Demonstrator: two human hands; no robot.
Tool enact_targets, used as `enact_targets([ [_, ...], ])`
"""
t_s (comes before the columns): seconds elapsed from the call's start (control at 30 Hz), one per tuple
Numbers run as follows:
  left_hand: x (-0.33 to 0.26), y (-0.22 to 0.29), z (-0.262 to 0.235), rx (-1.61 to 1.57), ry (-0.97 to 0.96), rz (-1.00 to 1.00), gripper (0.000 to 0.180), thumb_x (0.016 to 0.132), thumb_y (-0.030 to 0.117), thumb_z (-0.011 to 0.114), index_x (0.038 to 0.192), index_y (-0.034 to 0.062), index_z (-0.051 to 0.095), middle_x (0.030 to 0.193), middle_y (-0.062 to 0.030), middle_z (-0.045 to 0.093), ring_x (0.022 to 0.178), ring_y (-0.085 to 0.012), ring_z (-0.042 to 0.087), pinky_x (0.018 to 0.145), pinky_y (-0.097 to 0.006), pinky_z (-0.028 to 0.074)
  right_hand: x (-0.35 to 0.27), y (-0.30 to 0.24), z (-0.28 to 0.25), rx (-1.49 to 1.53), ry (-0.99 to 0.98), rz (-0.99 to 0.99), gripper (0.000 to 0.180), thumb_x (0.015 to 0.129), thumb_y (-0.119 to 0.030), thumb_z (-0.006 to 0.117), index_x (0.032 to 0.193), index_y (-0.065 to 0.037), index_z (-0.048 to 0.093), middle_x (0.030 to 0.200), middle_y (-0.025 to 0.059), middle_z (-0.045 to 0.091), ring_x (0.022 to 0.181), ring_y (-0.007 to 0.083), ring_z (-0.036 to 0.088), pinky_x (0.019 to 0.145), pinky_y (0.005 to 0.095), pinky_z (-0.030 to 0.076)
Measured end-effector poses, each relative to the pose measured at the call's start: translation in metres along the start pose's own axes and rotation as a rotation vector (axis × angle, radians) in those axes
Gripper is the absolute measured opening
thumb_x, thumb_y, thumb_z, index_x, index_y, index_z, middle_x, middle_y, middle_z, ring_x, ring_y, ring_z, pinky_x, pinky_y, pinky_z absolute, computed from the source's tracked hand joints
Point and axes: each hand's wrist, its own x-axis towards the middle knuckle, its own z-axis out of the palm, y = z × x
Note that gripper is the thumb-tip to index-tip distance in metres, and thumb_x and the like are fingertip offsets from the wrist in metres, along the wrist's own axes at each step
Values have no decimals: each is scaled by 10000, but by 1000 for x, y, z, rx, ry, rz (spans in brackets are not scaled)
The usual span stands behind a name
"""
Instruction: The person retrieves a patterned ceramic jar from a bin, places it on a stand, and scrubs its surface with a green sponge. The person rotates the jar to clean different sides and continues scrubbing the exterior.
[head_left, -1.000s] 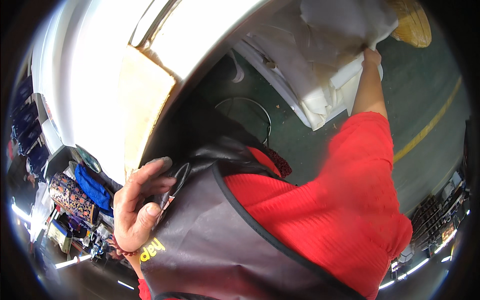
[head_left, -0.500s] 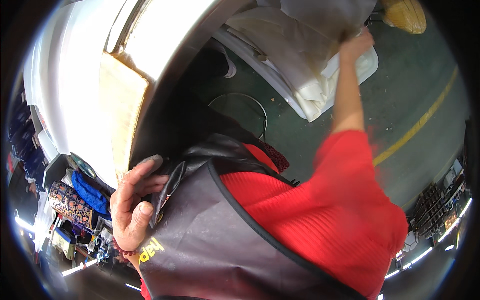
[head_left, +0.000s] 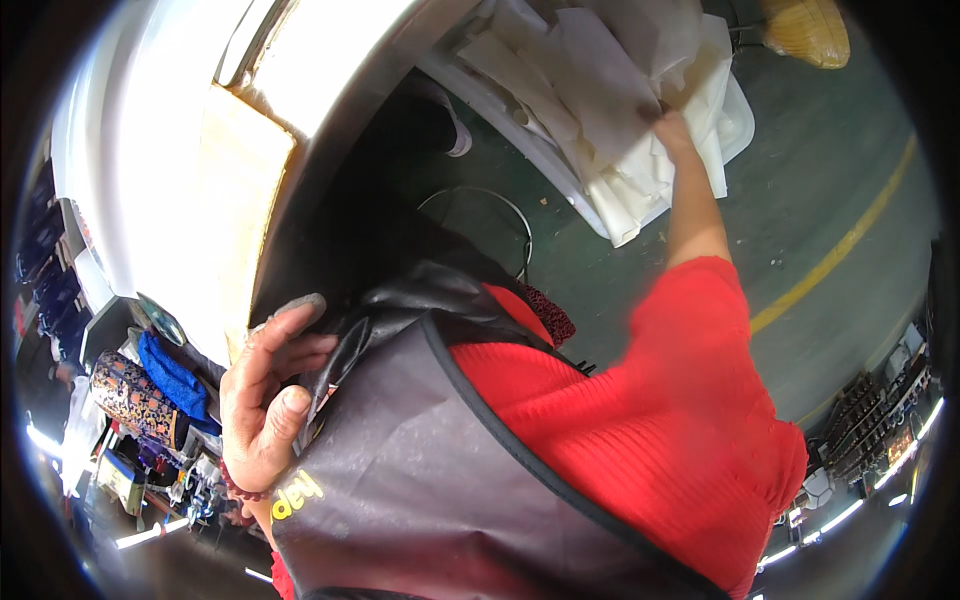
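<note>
My right arm stretches far out to a white plastic tub (head_left: 740,122) on the floor, heaped with loose, creased white sheets (head_left: 602,62). At the near right side of the heap, my right hand (head_left: 676,137) is closed on the edge of a sheet; its fingertips are partly hidden. My left hand (head_left: 262,405) is raised beside the work table, fingers apart and curved, with nothing in it. A dark fingertip cover (head_left: 312,302) shows on one finger. The hand is nearest to the dark apron (head_left: 400,470) and the table's light wooden edge piece (head_left: 245,180).
The bright white table (head_left: 150,180) fills the left. A yellow rounded object (head_left: 808,32) lies beyond the tub. A thin hoop or cable (head_left: 528,225) is on the green floor, which has a yellow line (head_left: 850,240). A blue cloth (head_left: 172,378) and a patterned roll (head_left: 138,402) lie at left.
My right hand has moved left and nearer to me, over the sheets. The raised grey-white sheet has come down and the heap has shifted. My left hand has hardly moved.
</note>
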Motion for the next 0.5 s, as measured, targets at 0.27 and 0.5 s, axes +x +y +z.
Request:
enact_targets([
  [0.27, -2, -2, -1, 60, -9, 5, 709, 962, 384, 644, 1459, -82, 447, 1463, -207, 514, 1216, -251, 612, 1039, -359, 470, -39, -9, -29, 718, 8, 144, 539, 954, -266, 708, 1386, 19, 557, 1254, 146, 670, 1106, 246, 658, 987, 370, 496],
  [0.5, 0, -6, -1, 55, -25, 11, 704, 958, 396, 655, 1458, -60, 463, 1441, -181, 531, 1205, -245, 614, 1032, -356, 474, -69, -25, -70, 1123, -77, 250, 621, 971, -440, 639, 1386, 12, 546, 1258, 169, 674, 1084, 307, 687, 961, 443, 557],
])
